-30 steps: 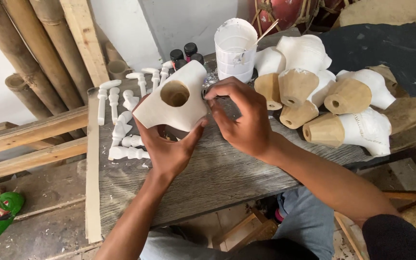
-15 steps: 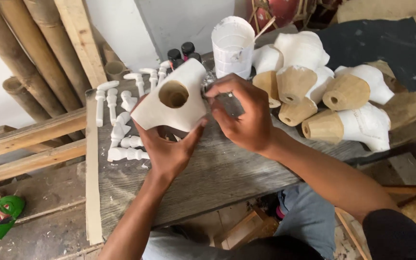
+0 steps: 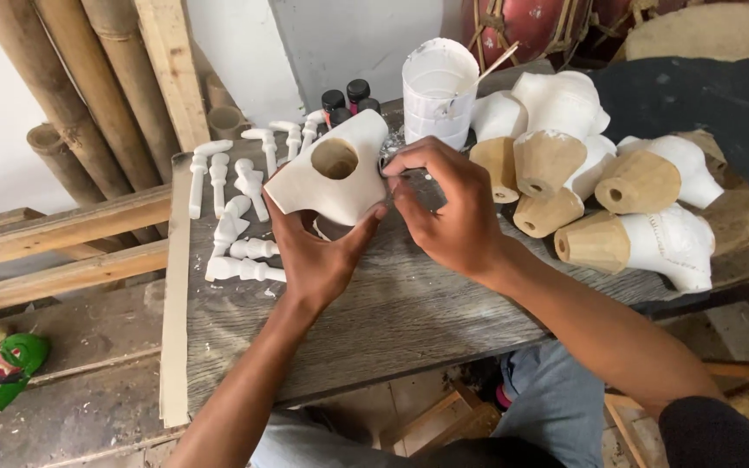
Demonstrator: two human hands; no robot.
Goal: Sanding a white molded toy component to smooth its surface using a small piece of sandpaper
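Observation:
My left hand (image 3: 315, 251) holds a white-painted wooden piece (image 3: 333, 176) with a round hole in its bare underside, lifted just above the grey wooden table (image 3: 392, 321). My right hand (image 3: 448, 208) pinches at the piece's right edge with thumb and fingers closed; something small may be between the fingertips, but it is too small to tell. A white paint pot (image 3: 438, 88) with a stick in it stands just behind the hands.
Several white-and-bare wooden torso shapes (image 3: 643, 225) lie on the right of the table. Small white turned pegs (image 3: 236, 217) lie on the left, dark-capped bottles (image 3: 347, 97) at the back. Bamboo poles (image 3: 71, 95) and planks lean at left; a green mask (image 3: 10, 364) lies on the floor.
The piece and both hands have stayed nearly in place; the view shifted slightly. My right fingers keep working at the piece's right edge.

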